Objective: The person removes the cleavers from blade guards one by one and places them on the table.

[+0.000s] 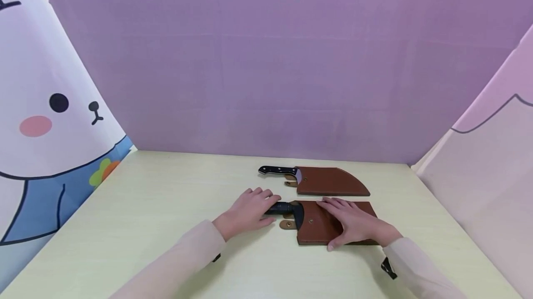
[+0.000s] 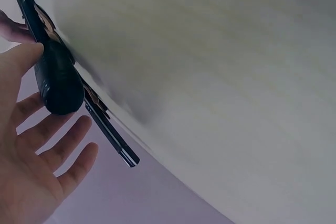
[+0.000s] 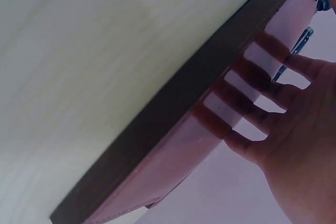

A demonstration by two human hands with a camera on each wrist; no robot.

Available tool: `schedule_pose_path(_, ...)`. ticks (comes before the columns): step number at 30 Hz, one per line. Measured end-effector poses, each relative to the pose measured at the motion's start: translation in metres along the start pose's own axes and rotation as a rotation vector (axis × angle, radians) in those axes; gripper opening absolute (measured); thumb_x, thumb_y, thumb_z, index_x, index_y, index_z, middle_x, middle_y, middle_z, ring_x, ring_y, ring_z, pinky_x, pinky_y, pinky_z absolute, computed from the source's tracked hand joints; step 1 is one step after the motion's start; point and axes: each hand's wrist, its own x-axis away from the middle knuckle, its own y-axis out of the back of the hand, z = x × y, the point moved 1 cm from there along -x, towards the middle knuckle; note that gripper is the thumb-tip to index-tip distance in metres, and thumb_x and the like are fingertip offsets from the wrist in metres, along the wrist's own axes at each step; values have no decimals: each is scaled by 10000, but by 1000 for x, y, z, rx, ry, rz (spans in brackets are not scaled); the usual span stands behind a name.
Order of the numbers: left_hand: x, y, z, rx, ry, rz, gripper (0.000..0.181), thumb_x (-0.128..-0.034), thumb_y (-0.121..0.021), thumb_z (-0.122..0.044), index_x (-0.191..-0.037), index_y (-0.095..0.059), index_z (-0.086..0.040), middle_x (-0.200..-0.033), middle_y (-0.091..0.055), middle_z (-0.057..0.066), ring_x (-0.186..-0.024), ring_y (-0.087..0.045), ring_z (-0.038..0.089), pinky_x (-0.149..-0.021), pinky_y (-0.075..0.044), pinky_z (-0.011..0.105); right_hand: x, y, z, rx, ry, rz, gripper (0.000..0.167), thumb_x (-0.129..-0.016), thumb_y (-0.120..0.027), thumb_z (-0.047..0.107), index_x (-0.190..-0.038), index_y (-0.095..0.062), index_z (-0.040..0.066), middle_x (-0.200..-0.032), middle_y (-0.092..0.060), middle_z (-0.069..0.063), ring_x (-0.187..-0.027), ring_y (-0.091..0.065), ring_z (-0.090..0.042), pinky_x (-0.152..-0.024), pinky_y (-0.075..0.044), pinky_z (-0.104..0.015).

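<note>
Two cleavers in brown leather sheaths lie one behind the other, handles to the left. Around the black handle (image 1: 282, 208) of the front one, my left hand (image 1: 249, 212) is spread, thumb on the near side and fingers beyond. The left wrist view shows the thumb of my left hand (image 2: 26, 145) at the handle (image 2: 59, 82), its fingers loosely extended. On the front sheath (image 1: 312, 232), my right hand (image 1: 354, 222) rests with fingers spread across the top and thumb at the near edge. My right hand (image 3: 299, 129) has its fingertips at the sheath's face (image 3: 173, 166) in the right wrist view.
Behind the front cleaver lies the second sheathed cleaver (image 1: 333, 181), its riveted black handle (image 1: 276, 170) pointing left. An unfastened strap (image 1: 288, 225) sticks out from the front sheath. The pale table (image 1: 166, 197) ends at a purple backdrop (image 1: 258, 67), with printed cloths at both sides.
</note>
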Motion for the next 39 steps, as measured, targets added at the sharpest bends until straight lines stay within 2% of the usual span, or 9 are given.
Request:
schedule_pose_path(9,-14,-5,-9,-9,-5,65,474,-858,-555,-465,-1253,-488,-212,-1112,-591,-4,-937,-564,178,-754,-465,345,0,0,-1,15,-6,-1,1079,-591,-680,689,-1425,-296,123,-1443,-320,-172,-1306,-292,-418,-973,-230,-650)
schedule_pose_path(19,-26,-8,-13,-13,1,95,502,-866,-536,-488,-1289,-468,-225,-1130,-589,-7,-960,-567,167,-771,-455,337,1,0,-2,26,-13,4,1072,-591,-662,711,-1425,-301,141,-1437,-333,-155,-1308,-296,-404,-968,-240,-648)
schedule_pose_path(39,-35,-12,-14,41,-15,125,461,-840,-612,-425,-1247,-501,-238,-1045,-619,-13,-851,-594,128,-708,-478,315,0,-1,-4,35,-13,1,1074,-590,-648,726,-1425,-304,145,-1433,-340,-152,-1303,-302,-405,-966,-244,-651)
